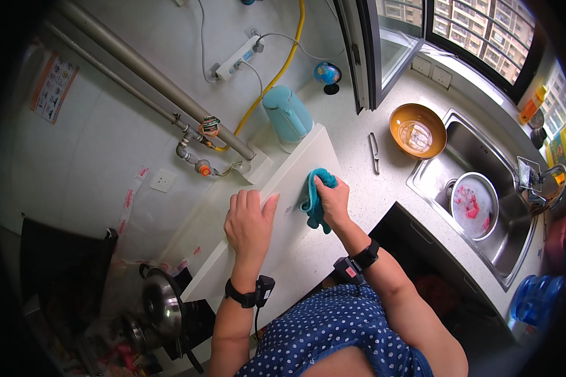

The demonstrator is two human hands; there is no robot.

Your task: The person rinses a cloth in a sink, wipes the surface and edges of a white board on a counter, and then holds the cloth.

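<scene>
A white panel [295, 188] stands on edge on the speckled worktop, running from the kettle down towards the lower left. My left hand [251, 217] rests over its top edge, thumb on the near face and fingers lying over the edge. In my right hand [334, 195] is a bunched teal cloth [317, 207], held against the panel's near face, beside a small printed mark [290, 207]. Both wrists wear black straps with small devices.
A light blue kettle [287, 113] stands behind the panel. Peeler-like tool [374, 153], amber bowl [417, 131] and small globe [328, 73] are on the worktop. A basin [474, 206] of suds sits in the steel sink [483, 153]. A lidded pan [162, 299] is lower left; an open window sash [391, 52] juts in above.
</scene>
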